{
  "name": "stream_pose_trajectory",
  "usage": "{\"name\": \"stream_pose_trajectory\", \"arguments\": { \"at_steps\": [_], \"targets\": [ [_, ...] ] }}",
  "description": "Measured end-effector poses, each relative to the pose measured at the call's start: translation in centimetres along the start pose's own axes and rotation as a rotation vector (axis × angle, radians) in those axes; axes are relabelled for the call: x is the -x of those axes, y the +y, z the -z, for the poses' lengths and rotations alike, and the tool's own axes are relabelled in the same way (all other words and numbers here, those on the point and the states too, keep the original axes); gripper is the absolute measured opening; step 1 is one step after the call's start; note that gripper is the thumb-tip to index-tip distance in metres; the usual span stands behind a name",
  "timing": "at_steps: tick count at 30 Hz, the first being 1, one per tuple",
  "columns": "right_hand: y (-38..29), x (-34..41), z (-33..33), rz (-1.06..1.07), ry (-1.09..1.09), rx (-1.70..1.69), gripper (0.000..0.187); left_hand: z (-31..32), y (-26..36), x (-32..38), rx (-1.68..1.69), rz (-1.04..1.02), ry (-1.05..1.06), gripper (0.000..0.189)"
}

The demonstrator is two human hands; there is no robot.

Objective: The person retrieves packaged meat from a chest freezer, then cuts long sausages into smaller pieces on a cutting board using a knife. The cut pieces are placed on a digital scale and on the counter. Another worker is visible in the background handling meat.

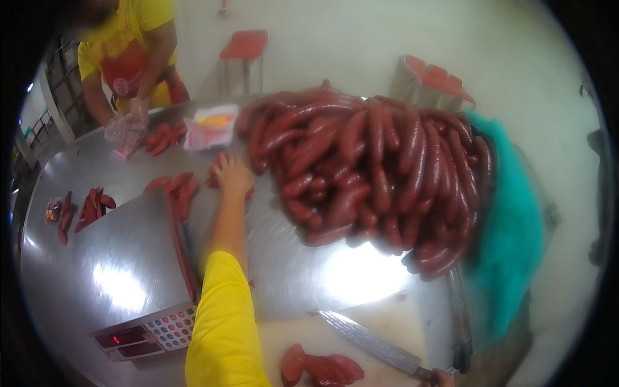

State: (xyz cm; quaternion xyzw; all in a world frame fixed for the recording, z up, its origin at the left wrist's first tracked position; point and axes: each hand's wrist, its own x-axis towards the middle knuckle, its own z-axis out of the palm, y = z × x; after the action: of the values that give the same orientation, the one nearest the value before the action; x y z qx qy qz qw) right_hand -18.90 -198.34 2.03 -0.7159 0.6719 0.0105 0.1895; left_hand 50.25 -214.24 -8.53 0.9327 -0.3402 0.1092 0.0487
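My left arm reaches forward across the steel table. My left hand (234,176) is closed over a small cluster of reddish sausage pieces (216,167), its palm hiding most of them. Just to its right rises a large heap of long, glossy sausages (358,159). My right hand (441,378), partly cut off by the lower edge of the view, grips the handle of a large knife (372,338). The blade lies flat over a pale cutting board (285,329). Cut sausage pieces (333,368) rest on that board, left of the knife.
A digital scale with a steel platform (121,256) stands left of my arm. Sausage portions (181,191) lie beyond it. Across the table, a co-worker's gloved hands (129,126) handle a plastic bag beside a packet stack (213,126). Green netting or plastic (515,227) hangs at right.
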Motion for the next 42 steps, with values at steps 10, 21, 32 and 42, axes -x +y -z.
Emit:
{"name": "stream_pose_trajectory", "arguments": {
  "at_steps": [10,21,32,42],
  "targets": [
    [2.3,-0.5,-1.9,0.244,0.139,0.050,0.041,10.0,-3.6,2.0,-0.168,0.243,-0.174,0.033],
    [3.2,-1.1,-0.2,0.440,0.081,-0.140,0.028,21.4,2.9,35.9,0.672,-0.474,-0.060,0.023],
    [4.6,-1.1,1.2,0.485,-0.053,-0.441,0.034,19.6,4.2,45.7,0.649,-0.398,-0.134,0.074],
    [5.1,-2.2,-0.8,0.453,-0.068,-0.446,0.038,17.8,6.3,42.7,0.451,-0.741,-0.289,0.067]
  ]
}}
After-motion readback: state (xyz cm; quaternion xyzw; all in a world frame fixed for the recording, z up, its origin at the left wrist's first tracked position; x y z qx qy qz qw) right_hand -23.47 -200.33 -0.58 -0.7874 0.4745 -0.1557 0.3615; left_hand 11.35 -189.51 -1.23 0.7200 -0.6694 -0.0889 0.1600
